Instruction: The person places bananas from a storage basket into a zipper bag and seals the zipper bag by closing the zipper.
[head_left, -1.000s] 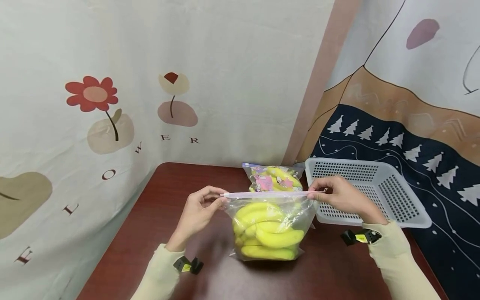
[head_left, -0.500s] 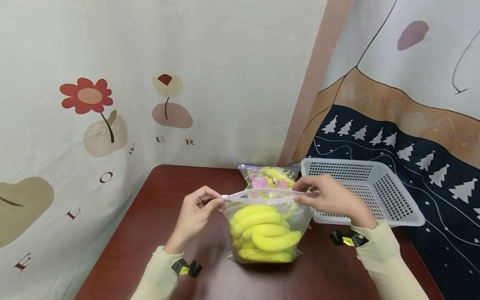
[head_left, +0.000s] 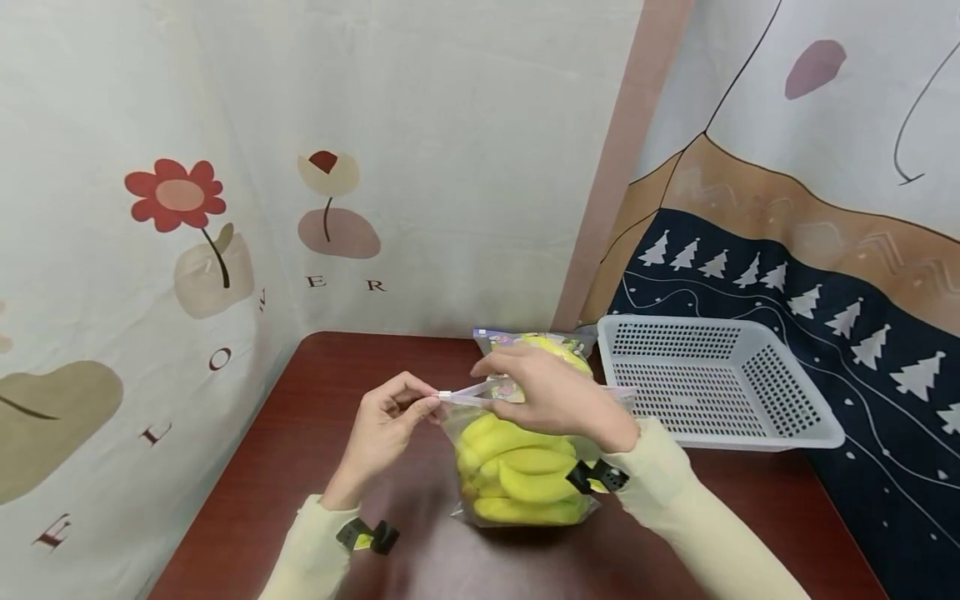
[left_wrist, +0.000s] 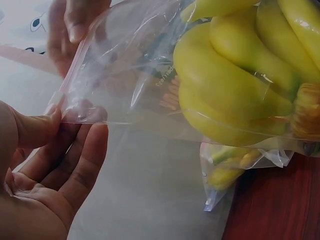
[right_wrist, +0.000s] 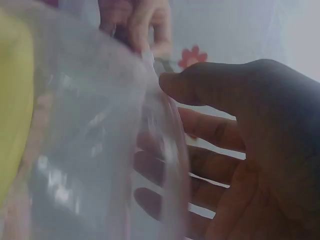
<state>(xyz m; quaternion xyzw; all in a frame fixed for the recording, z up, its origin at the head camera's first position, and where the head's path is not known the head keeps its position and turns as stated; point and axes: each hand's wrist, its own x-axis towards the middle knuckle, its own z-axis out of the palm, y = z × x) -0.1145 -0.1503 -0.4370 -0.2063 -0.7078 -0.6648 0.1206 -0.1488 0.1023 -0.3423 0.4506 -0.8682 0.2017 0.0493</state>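
A clear zip-top bag (head_left: 467, 410) with a pale pink slider strip stands upright on the table, its mouth parted near the left end. Yellow bananas (head_left: 525, 475) fill its lower part. My left hand (head_left: 386, 425) pinches the left end of the strip by the white slider; in the left wrist view the thumb and fingertips hold the bag's corner. Over the mouth lies my right hand (head_left: 551, 392). In the right wrist view its thumb is in front of the bag's lip and the spread fingers (right_wrist: 212, 165) reach behind the film. The strip's middle is hidden by this hand.
Behind stands a second zip bag (head_left: 487, 340) with a printed pattern, also holding bananas, partly covered by my right hand. A grey perforated plastic basket (head_left: 806, 392) sits at the back right of the dark red table (head_left: 352, 367). Printed cloth hangs behind and at the sides.
My right hand has let go of the strip's right end and moved left along the mouth toward my left hand. The bag's mouth has parted. My left hand keeps its pinch.
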